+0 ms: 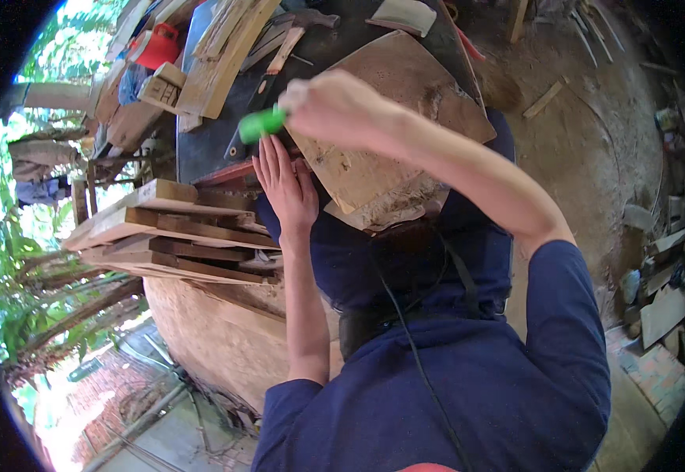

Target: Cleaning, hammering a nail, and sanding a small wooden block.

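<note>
My right hand (330, 102) is closed around a short bright green object (262, 126), blurred by motion, so its kind is unclear. It reaches across a worn, tilted wooden board (382, 86) that lies in front of me over the dark tabletop. My left hand (287, 189) lies with its fingers stretched forward and close together, the fingertips just below the green object; whether they touch it I cannot tell. Just beyond them is a long dark tool (260, 98), perhaps a handle or blade. A claw hammer (311, 19) lies at the table's far side.
Rough planks (228, 59) lie on the table's far left, with a red container (156, 47) beyond them. Stacked wooden boards (161, 228) jut out left of my left forearm. Scrap pieces (665, 315) are heaped along the right side of the dirt floor (578, 149).
</note>
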Available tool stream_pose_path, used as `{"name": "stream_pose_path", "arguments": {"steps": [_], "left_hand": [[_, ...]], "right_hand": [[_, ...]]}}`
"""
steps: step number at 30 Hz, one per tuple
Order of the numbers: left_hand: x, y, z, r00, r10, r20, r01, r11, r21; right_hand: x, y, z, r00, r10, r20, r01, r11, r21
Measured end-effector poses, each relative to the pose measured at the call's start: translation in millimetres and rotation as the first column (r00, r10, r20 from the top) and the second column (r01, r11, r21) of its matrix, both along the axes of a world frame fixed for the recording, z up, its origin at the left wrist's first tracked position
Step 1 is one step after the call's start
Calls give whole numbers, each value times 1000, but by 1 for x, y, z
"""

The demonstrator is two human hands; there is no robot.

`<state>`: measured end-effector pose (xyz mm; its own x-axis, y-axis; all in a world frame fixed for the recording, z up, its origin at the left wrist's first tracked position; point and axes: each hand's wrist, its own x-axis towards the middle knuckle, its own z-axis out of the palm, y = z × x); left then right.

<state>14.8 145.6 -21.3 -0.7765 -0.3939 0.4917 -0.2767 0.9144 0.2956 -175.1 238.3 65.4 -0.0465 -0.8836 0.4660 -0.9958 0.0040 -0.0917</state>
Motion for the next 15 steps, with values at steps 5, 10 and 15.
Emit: {"name": "stream_pose_path", "arguments": {"steps": [5, 10, 15], "left_hand": [[12, -1, 7, 998, 56, 17, -56, 998, -1], [0, 6, 7, 999, 37, -12, -37, 999, -6], [-2, 8, 5, 996, 75, -40, -75, 997, -4]], "right_hand": [[-1, 52, 48, 916, -149, 372, -4, 925, 380], [7, 92, 9, 947, -168, 275, 170, 985, 18], [13, 150, 21, 785, 188, 590, -147, 982, -116]]}}
